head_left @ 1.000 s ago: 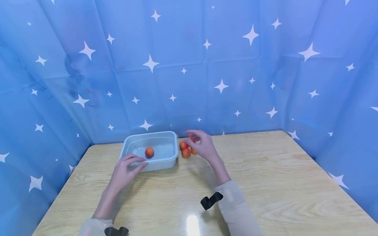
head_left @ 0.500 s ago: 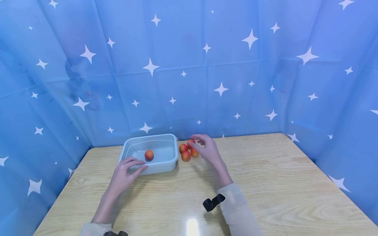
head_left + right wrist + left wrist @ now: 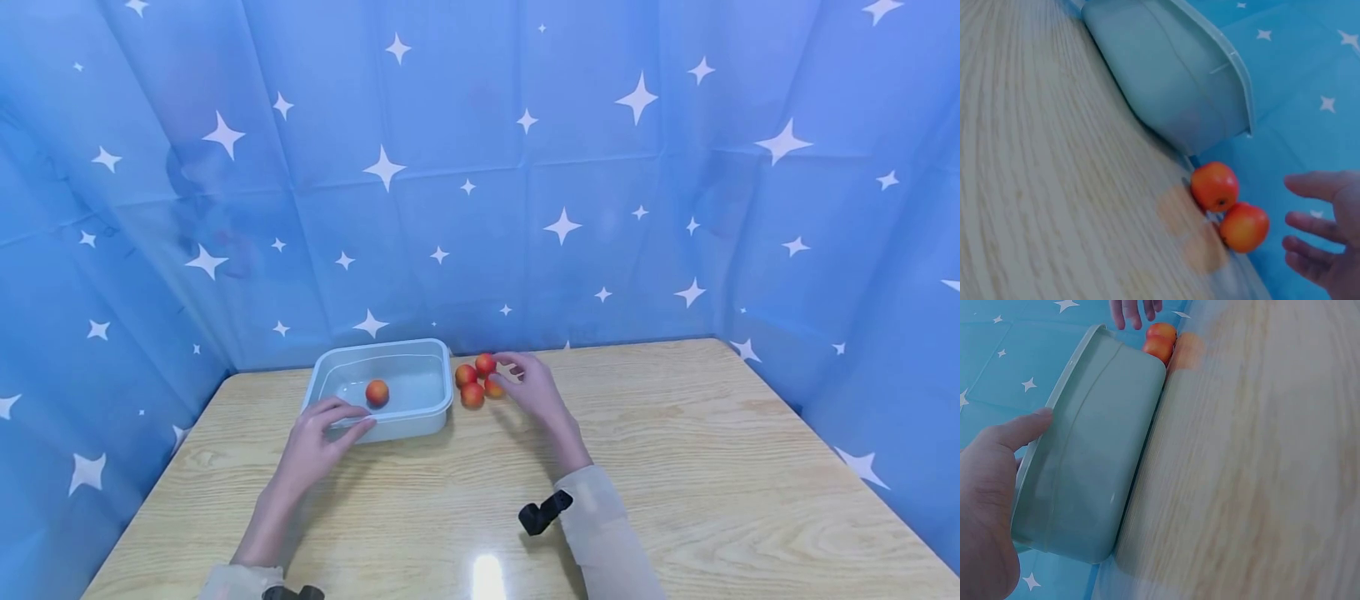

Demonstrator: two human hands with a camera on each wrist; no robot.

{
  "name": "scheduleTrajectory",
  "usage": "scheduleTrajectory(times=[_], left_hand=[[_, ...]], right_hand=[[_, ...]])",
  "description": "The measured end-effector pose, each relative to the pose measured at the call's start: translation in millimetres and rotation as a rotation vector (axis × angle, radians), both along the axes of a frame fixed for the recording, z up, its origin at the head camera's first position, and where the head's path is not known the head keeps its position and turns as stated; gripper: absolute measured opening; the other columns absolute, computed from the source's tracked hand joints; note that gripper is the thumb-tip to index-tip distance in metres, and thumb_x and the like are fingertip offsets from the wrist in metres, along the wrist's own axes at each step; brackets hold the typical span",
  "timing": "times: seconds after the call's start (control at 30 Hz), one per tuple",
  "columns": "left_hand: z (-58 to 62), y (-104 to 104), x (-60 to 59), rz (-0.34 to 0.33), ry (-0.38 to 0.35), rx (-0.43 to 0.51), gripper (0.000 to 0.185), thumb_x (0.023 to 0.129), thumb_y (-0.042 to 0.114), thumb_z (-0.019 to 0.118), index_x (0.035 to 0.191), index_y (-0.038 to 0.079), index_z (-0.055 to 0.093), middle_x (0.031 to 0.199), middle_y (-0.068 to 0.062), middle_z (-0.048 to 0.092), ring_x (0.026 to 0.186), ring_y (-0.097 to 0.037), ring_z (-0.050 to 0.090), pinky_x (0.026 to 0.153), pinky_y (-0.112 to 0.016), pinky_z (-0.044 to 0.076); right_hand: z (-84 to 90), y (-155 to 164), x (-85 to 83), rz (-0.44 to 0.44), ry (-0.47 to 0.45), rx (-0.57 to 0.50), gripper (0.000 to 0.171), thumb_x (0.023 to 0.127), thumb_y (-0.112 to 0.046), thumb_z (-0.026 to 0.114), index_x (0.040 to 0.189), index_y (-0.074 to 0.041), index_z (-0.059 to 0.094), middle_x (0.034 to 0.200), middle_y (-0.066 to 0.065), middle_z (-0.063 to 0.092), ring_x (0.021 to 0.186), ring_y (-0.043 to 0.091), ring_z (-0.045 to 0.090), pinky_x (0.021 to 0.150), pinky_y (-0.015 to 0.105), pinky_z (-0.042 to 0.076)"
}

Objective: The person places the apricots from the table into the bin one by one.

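Hovering by the table's far edge [image 3: 637, 344], right hand [image 3: 532, 387] clears the fruits [image 3: 472, 395].

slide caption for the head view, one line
Left hand grips the rim of a pale blue tub with one red-orange fruit inside; right hand beside four more fruits on the table.

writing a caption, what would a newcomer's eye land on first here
Probably the star-patterned blue curtain rising behind the table. Next, the red-orange fruit in the pale tub near the table's far edge, and four fruits huddled right of it, by the right hand.
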State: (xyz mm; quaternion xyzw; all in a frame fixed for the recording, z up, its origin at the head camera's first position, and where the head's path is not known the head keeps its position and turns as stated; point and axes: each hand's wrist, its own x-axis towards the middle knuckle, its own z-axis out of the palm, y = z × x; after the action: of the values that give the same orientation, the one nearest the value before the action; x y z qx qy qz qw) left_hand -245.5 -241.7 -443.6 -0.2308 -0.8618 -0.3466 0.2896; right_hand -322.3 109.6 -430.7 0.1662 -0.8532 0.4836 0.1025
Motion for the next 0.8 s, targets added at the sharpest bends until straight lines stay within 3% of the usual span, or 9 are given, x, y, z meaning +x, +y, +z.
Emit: scheduleTrajectory(times=[0.27, 0.6, 0.8], left_hand=[[0.0, 0, -0.1, 0.001, -0.008, 0.004, 0.016, 0.081, 0.014, 0.086, 0.096, 0.014, 0.080, 0.089, 0.012, 0.067, 0.088, -0.012, 0.061, 0.081, -0.018, 0.044], [1.6, 1, 1.0, 0.006, -0.018, 0.007, 0.015, 0.081, 0.015, 0.086, 0.096, 0.014, 0.080, 0.088, 0.012, 0.067, 0.087, -0.012, 0.062, 0.080, -0.018, 0.044], [1.8, -1, -0.2, -0.007, -0.016, 0.006, 0.015, 0.081, 0.014, 0.086, 0.095, 0.013, 0.080, 0.089, 0.011, 0.068, 0.088, -0.014, 0.063, 0.081, -0.019, 0.045]], right_hand=[[-9.2, 3, -4.4, 0.041, -0.028, 0.017, 0.040, 0.093, -0.006, 0.072, 0.131, -0.001, 0.064, 0.135, 0.017, 0.061, 0.125, 0.035, 0.054, 0.102, 0.052, 0.046], [-17.3, 4, -5.2, 0.054, -0.143, 0.054, 0.049, 0.094, -0.011, 0.072, 0.141, -0.006, 0.059, 0.142, 0.015, 0.055, 0.128, 0.034, 0.052, 0.101, 0.050, 0.048], [-19.5, 2, -6.4, 0.022, -0.153, 0.031, 0.048, 0.091, -0.006, 0.075, 0.137, -0.007, 0.062, 0.134, 0.012, 0.062, 0.116, 0.032, 0.059, 0.094, 0.047, 0.052]])
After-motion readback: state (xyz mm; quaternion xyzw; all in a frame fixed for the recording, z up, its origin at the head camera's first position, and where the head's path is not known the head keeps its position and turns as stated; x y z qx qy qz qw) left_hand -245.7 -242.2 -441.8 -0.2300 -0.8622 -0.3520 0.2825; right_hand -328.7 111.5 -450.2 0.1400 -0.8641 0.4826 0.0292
